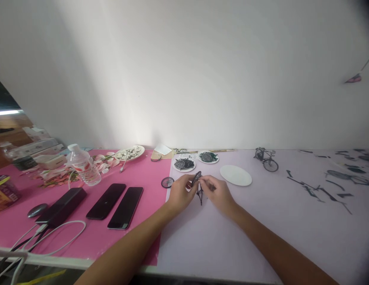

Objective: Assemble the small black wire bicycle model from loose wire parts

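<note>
My left hand (182,192) is closed on a small dark model bicycle wheel (196,178), tilted almost edge-on. My right hand (217,192) pinches close to the wheel's middle, its fingertips nearly meeting the left ones. Between the hands, a thin dark model bicycle part (200,194) hangs down; whether it joins the wheel is hidden by my fingers. Left of my hands, another spoked wheel (167,182) lies at the edge of the pink sheet. Beyond them, two white plates hold dark parts: the nearer plate (176,168) and the farther plate (199,158).
A bare white plate (236,175) is right of my hands. Farther right stand a model bicycle (266,159) and scattered dark parts (321,190). On the left are two phones (125,208), a black power block (62,206), cables, a water bottle (84,165) and petals. A wall rises behind.
</note>
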`<move>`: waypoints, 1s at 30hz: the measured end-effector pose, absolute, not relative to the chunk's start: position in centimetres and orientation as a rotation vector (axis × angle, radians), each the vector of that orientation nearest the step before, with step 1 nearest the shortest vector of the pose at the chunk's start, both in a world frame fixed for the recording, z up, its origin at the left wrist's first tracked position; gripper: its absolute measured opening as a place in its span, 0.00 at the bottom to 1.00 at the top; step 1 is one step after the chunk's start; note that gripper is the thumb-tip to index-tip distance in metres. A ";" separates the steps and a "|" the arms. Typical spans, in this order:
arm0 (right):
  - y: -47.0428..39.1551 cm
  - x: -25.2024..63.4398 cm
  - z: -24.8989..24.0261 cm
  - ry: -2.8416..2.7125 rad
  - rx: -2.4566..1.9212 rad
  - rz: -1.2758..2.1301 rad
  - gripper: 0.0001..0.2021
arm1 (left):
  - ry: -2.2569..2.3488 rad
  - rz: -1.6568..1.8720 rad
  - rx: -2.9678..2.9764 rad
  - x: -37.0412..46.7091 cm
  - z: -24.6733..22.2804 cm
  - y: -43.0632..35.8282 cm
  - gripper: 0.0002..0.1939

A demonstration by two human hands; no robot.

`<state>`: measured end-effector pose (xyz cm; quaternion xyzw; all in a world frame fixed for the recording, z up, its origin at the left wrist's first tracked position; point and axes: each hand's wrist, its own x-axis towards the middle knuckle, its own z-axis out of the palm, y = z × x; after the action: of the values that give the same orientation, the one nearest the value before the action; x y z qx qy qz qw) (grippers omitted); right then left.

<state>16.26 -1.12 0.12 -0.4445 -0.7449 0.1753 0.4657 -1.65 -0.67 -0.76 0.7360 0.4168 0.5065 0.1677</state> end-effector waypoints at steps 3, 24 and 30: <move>-1.1 16.3 0.1 -1.821 -1.084 0.409 0.12 | 1.168 1.446 2.090 -1.7 -0.9 -0.6 0.10; -0.9 16.1 -0.2 -1.748 -1.083 0.357 0.13 | 1.092 1.490 2.047 -1.5 -1.3 -0.3 0.12; -0.7 16.1 -0.4 -1.669 -1.077 0.505 0.15 | 1.029 1.485 1.965 -1.3 -1.4 -0.2 0.14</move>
<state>16.13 -0.66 -0.35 -0.4493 -0.6959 0.2104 0.5193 -1.34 -0.23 -1.43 0.7157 0.3747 0.5408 0.2342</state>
